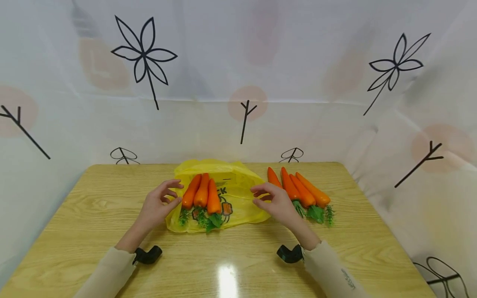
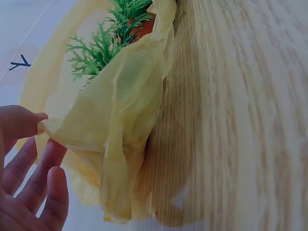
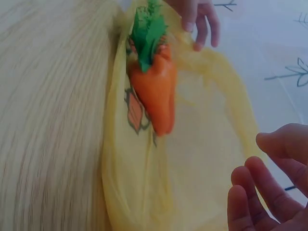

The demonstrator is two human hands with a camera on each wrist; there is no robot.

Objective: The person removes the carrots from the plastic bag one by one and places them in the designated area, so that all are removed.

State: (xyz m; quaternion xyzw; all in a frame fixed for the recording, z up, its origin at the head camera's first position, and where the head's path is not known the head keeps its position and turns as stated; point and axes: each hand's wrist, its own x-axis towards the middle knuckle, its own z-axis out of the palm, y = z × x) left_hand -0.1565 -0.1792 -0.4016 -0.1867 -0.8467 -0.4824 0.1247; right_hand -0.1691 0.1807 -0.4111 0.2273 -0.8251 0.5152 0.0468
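A yellow plastic bag (image 1: pixel 242 207) lies on the wooden table with its mouth spread. Three orange carrots (image 1: pixel 201 190) with green leafy tops rest on its left part. My left hand (image 1: pixel 159 203) is at the bag's left edge; in the left wrist view its thumb and a finger pinch a corner of the yellow film (image 2: pixel 96 120). At the bag's right edge my right hand (image 1: pixel 275 203) hovers with relaxed, slightly bent fingers (image 3: pixel 262 187). Nothing shows between those fingers in the right wrist view. Several more carrots (image 1: pixel 298 188) lie just beyond the right hand.
The light wood table (image 1: pixel 112 190) ends at a fabric backdrop (image 1: pixel 208 128) with plant drawings, which rises behind and on both sides. Black wrist mounts (image 1: pixel 148 254) show at both cuffs. Light glares off the table's near middle.
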